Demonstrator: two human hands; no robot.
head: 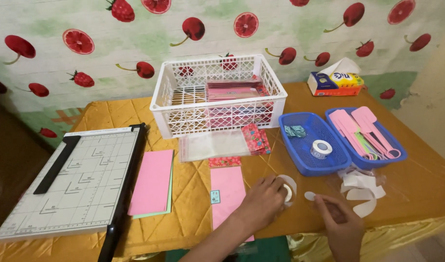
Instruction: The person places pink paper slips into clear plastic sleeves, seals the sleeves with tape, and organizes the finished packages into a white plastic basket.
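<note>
Gripping a roll of tape (pixel 287 192) on the gold cloth, your left hand (pixel 263 201) had its fingers curled shut around it, while your right hand (pixel 340 219) pinched a small white sticker (pixel 310 196) just beside it. Behind — a white basket (pixel 217 94) held pink packets; one blue tray (pixel 312 143) held another tape roll, the other blue tray (pixel 368 138) pink paddle-shaped tools.

One head-worn camera looks down and forward (fairly near) across the table (pixel 111 114) toward the wall (pixel 280 39).
</note>
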